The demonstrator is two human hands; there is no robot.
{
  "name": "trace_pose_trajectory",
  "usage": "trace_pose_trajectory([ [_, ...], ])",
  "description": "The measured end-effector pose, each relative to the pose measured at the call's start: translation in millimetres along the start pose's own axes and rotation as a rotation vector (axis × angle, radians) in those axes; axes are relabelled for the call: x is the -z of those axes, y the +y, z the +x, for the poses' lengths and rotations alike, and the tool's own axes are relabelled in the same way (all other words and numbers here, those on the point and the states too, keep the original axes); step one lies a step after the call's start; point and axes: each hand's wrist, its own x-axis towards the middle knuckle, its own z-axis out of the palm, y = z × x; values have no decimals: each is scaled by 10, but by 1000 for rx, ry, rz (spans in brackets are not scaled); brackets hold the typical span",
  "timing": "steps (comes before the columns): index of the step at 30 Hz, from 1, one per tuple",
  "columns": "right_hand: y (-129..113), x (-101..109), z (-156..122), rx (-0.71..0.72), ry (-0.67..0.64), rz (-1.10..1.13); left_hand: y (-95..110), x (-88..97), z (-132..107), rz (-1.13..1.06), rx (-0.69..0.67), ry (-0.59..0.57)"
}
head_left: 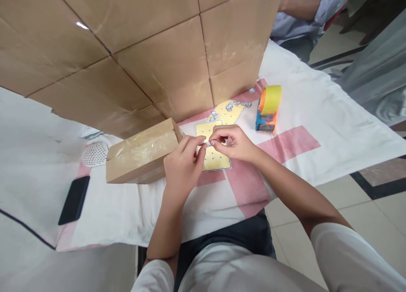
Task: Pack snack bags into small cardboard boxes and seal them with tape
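My left hand [183, 165] and my right hand [231, 143] meet over the cloth, fingertips pinched together on a small whitish bit, likely a strip of clear tape [207, 144]. A small brown cardboard box [142, 156], its top sealed with shiny tape, lies just left of my left hand and touches it. Under my fingers lies a yellow dotted patch [212, 161] of the cloth.
A white and pink cloth [294, 114] covers the floor. An orange-and-blue tape dispenser [269, 109] with a yellow roll stands right of my hands. Stacked large cartons [142, 50] form a wall behind. A black phone [74, 199] lies at left. Another person's arm [304, 4] shows top right.
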Motion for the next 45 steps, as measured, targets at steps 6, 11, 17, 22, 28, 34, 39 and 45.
trace_pose_trajectory([
  [6,1,-22,0,-3,8,-40,19,-59,-9,33,-19,60],
  [11,-12,-26,1,3,14,-92,19,-66,-3,67,-36,51],
  [17,-29,-33,2,-6,24,-114,20,-61,2,39,-47,61],
  [22,-41,-41,9,-79,53,-51,1,-119,-7,40,-100,122],
  [28,-42,-31,14,-233,74,87,-66,-222,-12,142,-209,192],
  [34,-47,-38,27,-333,104,183,-78,-298,-10,114,-283,228],
  [39,-8,-54,40,-391,137,240,-112,-375,-34,84,-329,290],
  [45,19,-38,68,-441,198,317,-119,-436,-73,58,-317,247],
])
